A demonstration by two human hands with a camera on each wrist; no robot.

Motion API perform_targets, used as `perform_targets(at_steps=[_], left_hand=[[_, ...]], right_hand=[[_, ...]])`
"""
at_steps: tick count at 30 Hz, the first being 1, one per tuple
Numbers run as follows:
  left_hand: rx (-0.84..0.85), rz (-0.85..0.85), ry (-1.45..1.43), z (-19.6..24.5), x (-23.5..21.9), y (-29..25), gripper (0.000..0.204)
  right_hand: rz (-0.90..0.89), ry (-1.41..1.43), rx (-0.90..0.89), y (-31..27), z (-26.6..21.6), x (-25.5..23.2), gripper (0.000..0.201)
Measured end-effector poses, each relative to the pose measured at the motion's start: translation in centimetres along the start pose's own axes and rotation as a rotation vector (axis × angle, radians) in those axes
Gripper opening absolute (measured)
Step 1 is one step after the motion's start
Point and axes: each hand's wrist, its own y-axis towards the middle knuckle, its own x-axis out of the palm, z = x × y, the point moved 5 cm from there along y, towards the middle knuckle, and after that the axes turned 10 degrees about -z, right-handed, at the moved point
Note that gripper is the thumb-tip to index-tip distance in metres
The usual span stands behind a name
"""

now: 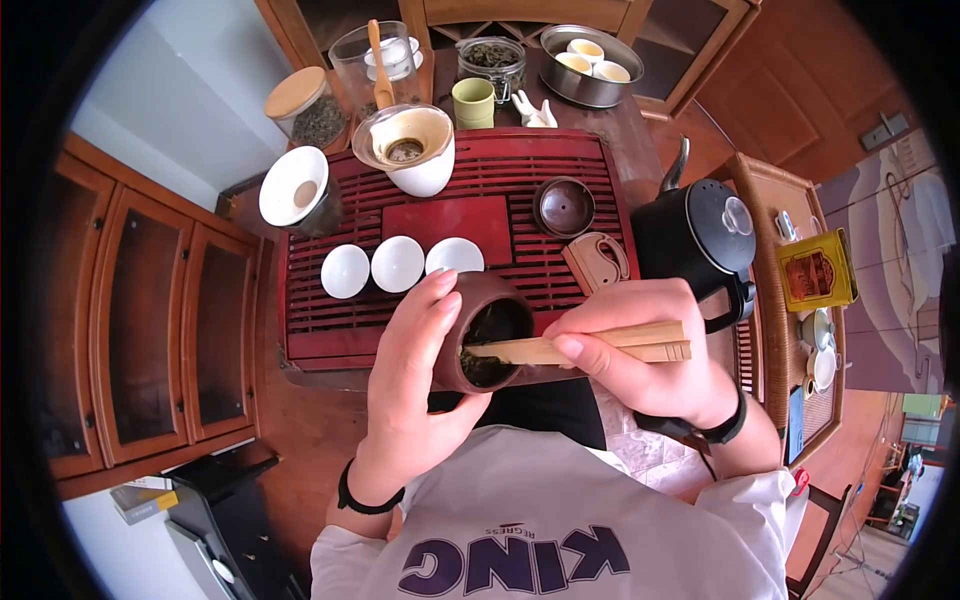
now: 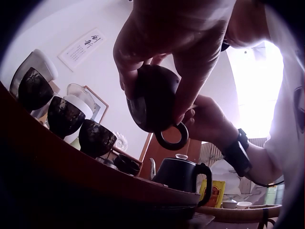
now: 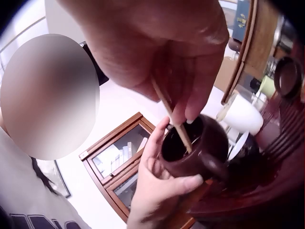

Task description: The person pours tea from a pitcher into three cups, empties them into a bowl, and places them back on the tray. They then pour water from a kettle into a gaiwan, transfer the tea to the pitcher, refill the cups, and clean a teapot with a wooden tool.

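Observation:
My left hand (image 1: 410,375) grips a dark brown clay teapot (image 1: 455,350), thumb on one side and fingers on the other. It is tilted so its wide mouth faces me, with dark wet tea leaves (image 1: 485,370) inside. A ring handle (image 2: 172,137) shows in the left wrist view. My right hand (image 1: 665,385) pinches wooden tea tongs (image 1: 520,350), whose tips reach into the mouth among the leaves. In the right wrist view the tongs (image 3: 167,107) slant down past the rim.
Three white-lined cups (image 1: 397,263) stand on the red slatted tea tray (image 1: 330,340). Behind them is a strainer (image 1: 405,140) on a white pitcher. A round brown lid (image 1: 563,206) lies at the tray's right, near a black kettle (image 1: 700,235). Jars and a metal bowl (image 1: 590,85) stand behind.

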Motion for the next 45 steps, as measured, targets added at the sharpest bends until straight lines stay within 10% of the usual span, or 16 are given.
perform_targets(at_steps=[3,10,16,26,45], left_hand=[[0.005,-0.036,0.043,-0.1,0.0,-0.1,0.098],[0.043,0.050,-0.013,-0.8,0.4,-0.7,0.099],[0.049,-0.033,0.096,-0.4,-1.1,1.6,0.103],[0.079,-0.023,0.046,0.7,-6.2,16.2,0.097],[-0.082,-0.260,0.097,-11.2,-6.4,31.9,0.102]], right_hand=[[0.219,0.357,0.262,-1.2,0.9,1.8,0.015],[0.385,0.734,0.260,-1.9,1.8,4.2,0.017],[0.232,0.933,0.433,-0.7,1.3,3.9,0.021],[0.315,0.917,0.279,8.9,-0.9,-5.9,0.026],[0.609,1.067,0.320,20.2,11.9,-13.6,0.023]])
